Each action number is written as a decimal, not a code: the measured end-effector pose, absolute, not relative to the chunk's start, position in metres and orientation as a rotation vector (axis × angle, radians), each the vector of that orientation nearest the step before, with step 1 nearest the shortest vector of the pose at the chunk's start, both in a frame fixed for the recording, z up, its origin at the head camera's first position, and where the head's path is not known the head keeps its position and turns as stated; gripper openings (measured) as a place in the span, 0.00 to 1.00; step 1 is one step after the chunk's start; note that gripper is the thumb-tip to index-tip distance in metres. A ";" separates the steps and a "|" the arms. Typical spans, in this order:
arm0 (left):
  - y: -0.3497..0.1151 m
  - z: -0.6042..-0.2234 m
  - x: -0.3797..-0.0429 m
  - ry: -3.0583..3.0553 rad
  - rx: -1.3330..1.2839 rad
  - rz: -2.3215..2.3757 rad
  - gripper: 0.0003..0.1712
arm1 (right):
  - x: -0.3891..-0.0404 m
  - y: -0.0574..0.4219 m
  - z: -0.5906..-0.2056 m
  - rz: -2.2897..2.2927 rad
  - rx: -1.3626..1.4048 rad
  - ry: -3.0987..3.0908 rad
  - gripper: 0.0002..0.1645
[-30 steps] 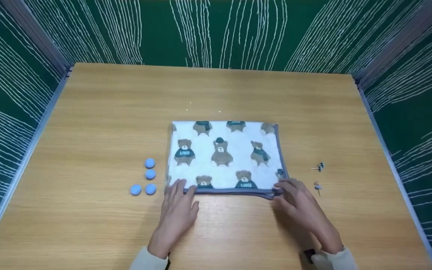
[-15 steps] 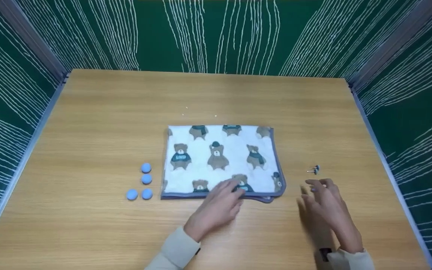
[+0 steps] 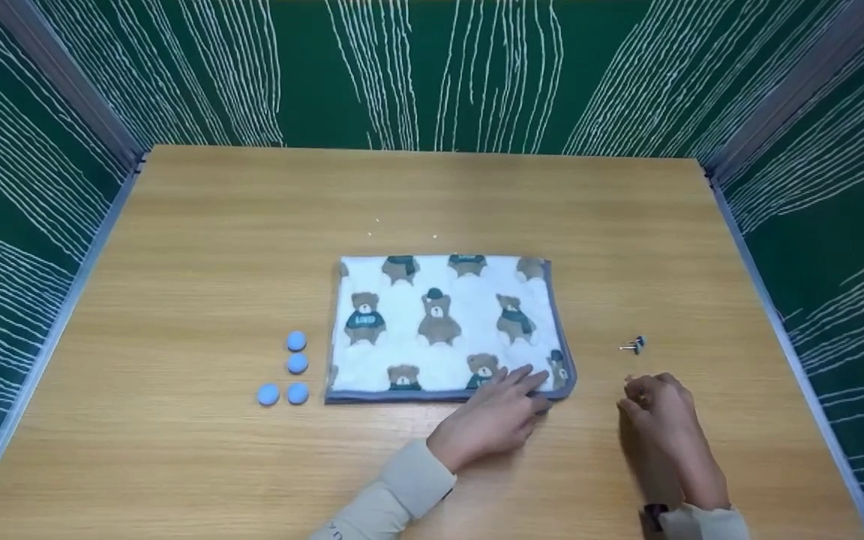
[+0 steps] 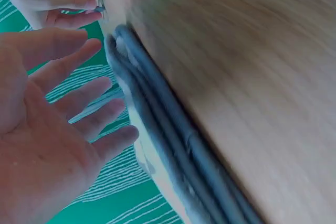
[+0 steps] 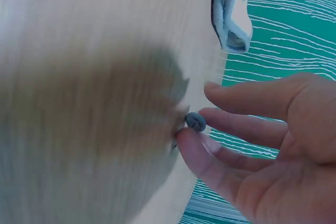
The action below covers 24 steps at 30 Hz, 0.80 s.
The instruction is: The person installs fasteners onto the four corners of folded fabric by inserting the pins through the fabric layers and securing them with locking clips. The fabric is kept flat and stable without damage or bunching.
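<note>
A folded white blanket [image 3: 439, 322] with brown bears and a grey-blue border lies mid-table. Over its near right edge is my left hand [image 3: 498, 416], fingers spread, palm showing in the left wrist view. To the right of the blanket, my right hand [image 3: 664, 420] reaches down low over the table with its fingers bent together. In the right wrist view those fingertips pinch a small blue-headed pin [image 5: 195, 121], its stem mostly hidden. Just beyond that hand lie more blue-headed pins [image 3: 634, 345] with thin metal stems.
Several round blue caps [image 3: 297, 364] sit on the table [image 3: 177, 300] left of the blanket. Tiny white specks [image 3: 434, 236] dot the wood behind it. Green panels [image 3: 334, 75] with white lines rise along the back and sides.
My left hand has slid right along the blanket's near edge. My right hand has left the blanket corner, moved right and taken hold of the nearest blue-headed pin.
</note>
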State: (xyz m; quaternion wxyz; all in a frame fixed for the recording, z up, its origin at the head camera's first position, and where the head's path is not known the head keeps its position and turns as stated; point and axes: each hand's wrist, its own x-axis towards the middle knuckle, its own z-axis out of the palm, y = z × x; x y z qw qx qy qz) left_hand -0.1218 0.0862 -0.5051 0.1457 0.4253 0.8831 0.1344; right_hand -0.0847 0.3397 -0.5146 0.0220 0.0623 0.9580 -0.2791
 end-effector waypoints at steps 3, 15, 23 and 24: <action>0.090 -0.508 -0.122 2.531 1.192 0.364 0.19 | -0.085 0.341 -0.517 -0.873 0.202 2.997 0.07; 0.095 -0.519 -0.126 2.626 1.226 0.527 0.18 | -0.083 0.344 -0.517 -0.926 0.336 2.913 0.05; 0.090 -0.516 -0.132 2.585 1.174 0.819 0.19 | -0.086 0.341 -0.514 -0.950 0.440 2.816 0.07; 0.089 -0.515 -0.133 2.575 1.155 0.845 0.19 | -0.087 0.341 -0.514 -0.952 0.441 2.816 0.07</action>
